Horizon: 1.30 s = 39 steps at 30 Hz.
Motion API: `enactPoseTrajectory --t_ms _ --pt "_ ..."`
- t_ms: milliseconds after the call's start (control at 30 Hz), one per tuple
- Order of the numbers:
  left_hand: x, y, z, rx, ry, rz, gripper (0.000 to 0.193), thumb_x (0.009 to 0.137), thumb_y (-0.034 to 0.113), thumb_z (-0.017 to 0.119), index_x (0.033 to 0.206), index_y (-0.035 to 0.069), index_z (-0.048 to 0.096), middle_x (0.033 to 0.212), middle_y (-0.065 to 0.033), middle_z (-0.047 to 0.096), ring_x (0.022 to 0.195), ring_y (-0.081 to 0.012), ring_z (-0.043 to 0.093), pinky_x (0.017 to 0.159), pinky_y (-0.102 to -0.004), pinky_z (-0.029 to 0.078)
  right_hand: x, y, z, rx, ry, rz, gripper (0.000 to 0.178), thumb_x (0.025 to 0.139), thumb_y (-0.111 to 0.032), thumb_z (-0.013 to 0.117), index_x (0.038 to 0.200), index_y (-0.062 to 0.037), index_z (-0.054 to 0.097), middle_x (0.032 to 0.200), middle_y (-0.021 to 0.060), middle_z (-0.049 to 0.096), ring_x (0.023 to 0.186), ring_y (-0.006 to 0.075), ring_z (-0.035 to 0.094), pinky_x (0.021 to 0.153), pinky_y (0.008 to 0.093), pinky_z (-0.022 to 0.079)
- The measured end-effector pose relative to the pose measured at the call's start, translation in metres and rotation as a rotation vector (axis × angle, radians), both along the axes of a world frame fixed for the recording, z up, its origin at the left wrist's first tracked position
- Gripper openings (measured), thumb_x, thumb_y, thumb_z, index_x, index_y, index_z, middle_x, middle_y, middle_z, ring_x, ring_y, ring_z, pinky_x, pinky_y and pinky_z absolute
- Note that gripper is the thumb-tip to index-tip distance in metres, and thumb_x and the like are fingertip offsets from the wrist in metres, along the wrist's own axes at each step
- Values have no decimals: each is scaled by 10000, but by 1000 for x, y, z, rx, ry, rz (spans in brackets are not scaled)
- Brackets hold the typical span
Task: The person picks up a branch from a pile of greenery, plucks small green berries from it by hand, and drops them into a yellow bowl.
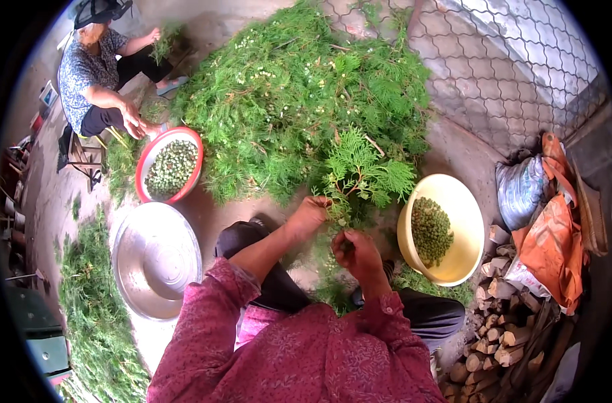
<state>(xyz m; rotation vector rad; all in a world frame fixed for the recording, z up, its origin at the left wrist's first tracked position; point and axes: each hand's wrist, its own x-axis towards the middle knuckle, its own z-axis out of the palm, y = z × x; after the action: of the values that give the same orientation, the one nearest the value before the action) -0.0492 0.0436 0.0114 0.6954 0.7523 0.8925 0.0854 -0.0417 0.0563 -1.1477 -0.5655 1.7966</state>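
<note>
My left hand [309, 217] is closed on the stem end of a green conifer sprig [365, 169], whose flat, scaly fronds fan out away from me. Just below and to the right, my right hand [358, 254] is curled with its fingertips pinched together by the sprig's lower end; what they hold, if anything, is hidden. Small green cones [432, 232] lie in a cream-yellow basin [468, 225] to the right of my hands. Beyond the sprig rises a large heap of cut conifer branches [286, 107].
At the far left a seated person [94, 80] holds a sprig beside a red-rimmed basin [200, 161] of pale green cones. A wide metal basin [161, 252] stands to my left, near strewn branches [98, 309]. Split firewood [500, 336] and orange sacks [554, 235] lie at right.
</note>
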Motion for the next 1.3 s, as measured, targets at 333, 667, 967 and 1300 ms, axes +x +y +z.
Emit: enactPoseTrajectory --t_ms 333,667,967,1300 --pt "-4 9 -10 -56 61 19 243 666 -112 438 823 2 585 699 -26 559 634 -109 513 492 -241 412 -8 -22 22 287 -15 346 274 799 -243 476 828 13 567 679 69 551 528 113 491 457 209 379" --pt "0 -5 29 62 124 -37 226 622 -105 563 808 23 572 726 -11 552 644 -101 490 573 -253 426 8 -7 -6 57 166 -40 362 848 -390 420 929 -49 510 834 61 538 699 112 512 489 217 389" --pt "7 2 -23 368 83 -92 271 683 -152 451 817 25 608 792 -33 606 734 -86 540 608 -215 427 16 16 -20 -165 100 -170 220 821 -342 508 832 -122 501 691 27 535 576 123 522 439 228 372" --pt "9 -2 -13 305 -77 -164 126 791 -17 486 864 19 583 850 -74 607 792 -168 575 654 -246 452 17 13 -23 -169 191 -208 162 829 -274 497 857 -115 500 709 33 558 563 146 526 429 246 366"
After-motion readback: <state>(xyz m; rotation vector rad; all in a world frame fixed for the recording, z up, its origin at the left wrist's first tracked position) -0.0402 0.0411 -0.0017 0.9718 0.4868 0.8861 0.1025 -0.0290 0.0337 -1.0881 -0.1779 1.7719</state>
